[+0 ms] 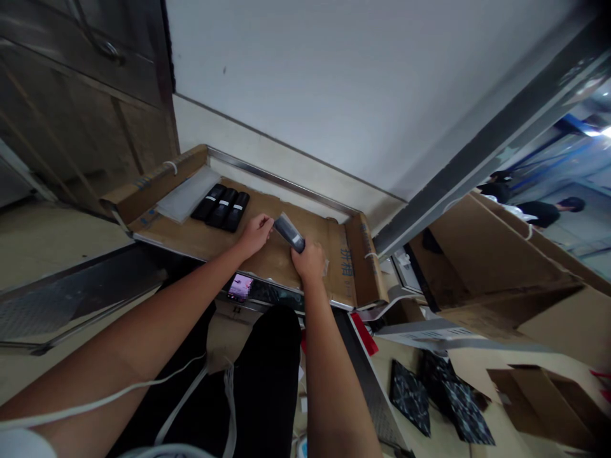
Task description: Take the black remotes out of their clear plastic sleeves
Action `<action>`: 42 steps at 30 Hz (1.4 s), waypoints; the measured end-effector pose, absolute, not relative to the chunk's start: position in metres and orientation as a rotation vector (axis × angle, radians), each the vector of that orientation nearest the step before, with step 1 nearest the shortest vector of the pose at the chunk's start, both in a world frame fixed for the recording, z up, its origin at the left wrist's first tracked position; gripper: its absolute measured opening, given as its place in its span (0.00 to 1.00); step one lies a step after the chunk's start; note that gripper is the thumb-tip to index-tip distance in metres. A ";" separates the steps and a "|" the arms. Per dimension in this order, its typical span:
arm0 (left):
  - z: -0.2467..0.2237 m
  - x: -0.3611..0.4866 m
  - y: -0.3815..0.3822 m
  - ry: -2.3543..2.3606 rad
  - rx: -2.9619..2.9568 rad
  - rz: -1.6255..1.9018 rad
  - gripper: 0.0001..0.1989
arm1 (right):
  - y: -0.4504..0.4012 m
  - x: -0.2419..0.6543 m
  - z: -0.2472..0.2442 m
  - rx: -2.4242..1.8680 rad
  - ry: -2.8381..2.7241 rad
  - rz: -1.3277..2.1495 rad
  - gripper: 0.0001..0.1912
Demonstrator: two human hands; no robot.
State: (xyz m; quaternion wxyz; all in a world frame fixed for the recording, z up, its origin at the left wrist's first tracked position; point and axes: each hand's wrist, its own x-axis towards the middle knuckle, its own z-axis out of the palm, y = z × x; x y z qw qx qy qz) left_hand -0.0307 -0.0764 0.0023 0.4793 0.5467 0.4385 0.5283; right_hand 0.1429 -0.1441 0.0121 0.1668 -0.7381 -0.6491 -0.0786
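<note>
In my right hand (311, 261) is a dark, flat, oblong item in a clear plastic bag (289, 232), with a white band across it. The fingers wrap round its near end. My left hand (258, 235) is pinched closed beside the bag's far end; anything between its fingertips is too small to make out. Left of it, three black oblong items (220, 207) with white bands lie side by side on the cardboard-covered table (272, 267). A stack of clear plastic bags (184, 196) lies flat beyond them, partly under the leftmost one.
Folded-up cardboard sides (366, 261) edge the table, and a wall stands behind it. A lit phone (240, 286) sits at the front edge. To the right are a large carton (501, 254) and dark patterned packages (442, 394) on the floor. People (548, 210) are far right.
</note>
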 end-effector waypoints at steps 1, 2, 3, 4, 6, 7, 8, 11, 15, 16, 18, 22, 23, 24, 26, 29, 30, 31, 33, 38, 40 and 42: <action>0.002 -0.031 -0.077 1.069 1.329 1.287 0.10 | -0.144 0.143 0.012 -2.108 -1.846 -0.229 0.14; 0.003 -0.031 -0.077 1.071 1.321 1.285 0.10 | -0.144 0.142 0.013 -2.113 -1.846 -0.232 0.14; 0.003 -0.031 -0.077 1.073 1.314 1.284 0.10 | -0.145 0.142 0.013 -2.116 -1.848 -0.231 0.14; 0.003 -0.031 -0.077 1.074 1.309 1.284 0.10 | -0.145 0.142 0.013 -2.117 -1.850 -0.227 0.14; 0.003 -0.031 -0.078 1.074 1.310 1.285 0.10 | -0.145 0.142 0.014 -2.115 -1.854 -0.214 0.14; 0.003 -0.031 -0.078 1.071 1.312 1.285 0.10 | -0.145 0.142 0.014 -2.112 -1.855 -0.206 0.14; 0.004 -0.031 -0.078 1.069 1.313 1.285 0.10 | -0.145 0.142 0.014 -2.110 -1.856 -0.200 0.15; 0.005 -0.031 -0.079 1.066 1.307 1.280 0.10 | -0.144 0.143 0.014 -2.111 -1.855 -0.189 0.15; 0.008 -0.031 -0.080 1.076 1.308 1.274 0.09 | -0.144 0.143 0.012 -2.114 -1.858 -0.213 0.15; 0.008 -0.031 -0.080 1.078 1.309 1.274 0.09 | -0.144 0.144 0.012 -2.112 -1.859 -0.222 0.14; 0.007 -0.031 -0.080 1.080 1.318 1.275 0.09 | -0.144 0.144 0.011 -2.105 -1.859 -0.239 0.14; 0.005 -0.031 -0.079 1.075 1.334 1.279 0.10 | -0.144 0.144 0.011 -2.107 -1.857 -0.250 0.14; 0.004 -0.031 -0.078 1.069 1.334 1.281 0.10 | -0.144 0.143 0.012 -2.108 -1.860 -0.247 0.13; 0.004 -0.031 -0.078 1.064 1.332 1.282 0.10 | -0.144 0.143 0.012 -2.106 -1.862 -0.243 0.13; 0.003 -0.031 -0.078 1.058 1.327 1.281 0.10 | -0.144 0.143 0.012 -2.101 -1.867 -0.235 0.13; 0.004 -0.031 -0.078 1.061 1.324 1.277 0.09 | -0.144 0.144 0.013 -2.102 -1.865 -0.233 0.13; 0.004 -0.031 -0.078 1.064 1.323 1.275 0.10 | -0.144 0.144 0.013 -2.103 -1.865 -0.232 0.13; 0.004 -0.031 -0.078 1.066 1.321 1.274 0.10 | -0.144 0.144 0.013 -2.102 -1.866 -0.231 0.13; 0.005 -0.030 -0.079 1.071 1.314 1.275 0.10 | -0.144 0.144 0.012 -2.098 -1.872 -0.225 0.13; 0.007 -0.030 -0.080 1.069 1.303 1.274 0.10 | -0.145 0.143 0.013 -2.100 -1.870 -0.220 0.13; 0.007 -0.031 -0.080 1.067 1.308 1.277 0.10 | -0.145 0.143 0.014 -2.107 -1.866 -0.216 0.14; 0.006 -0.031 -0.080 1.062 1.306 1.277 0.10 | -0.145 0.142 0.014 -2.113 -1.866 -0.219 0.14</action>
